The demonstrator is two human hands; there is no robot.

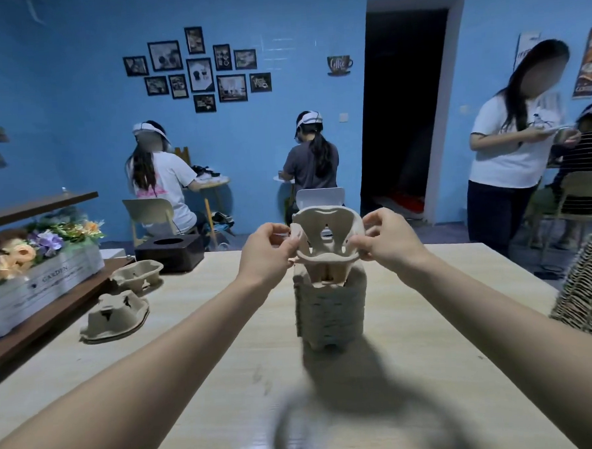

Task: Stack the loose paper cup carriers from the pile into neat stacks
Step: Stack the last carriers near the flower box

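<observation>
A tall stack of beige pulp cup carriers (330, 308) stands in the middle of the wooden table (199, 366). Just above it I hold one carrier (327, 234) tilted, its rim towards me. My left hand (267, 251) pinches its left edge and my right hand (386, 235) pinches its right edge. The held carrier's lower part sits at the top of the stack. Two loose carriers lie on the table at the left, one upside down (116, 314) and one farther back (138, 275).
A second, leaning stack of carriers (586, 288) stands at the table's right edge. A dark wooden box (169, 253) sits at the far left of the table. A flower planter (33, 272) rests on a shelf to the left. People sit and stand behind the table.
</observation>
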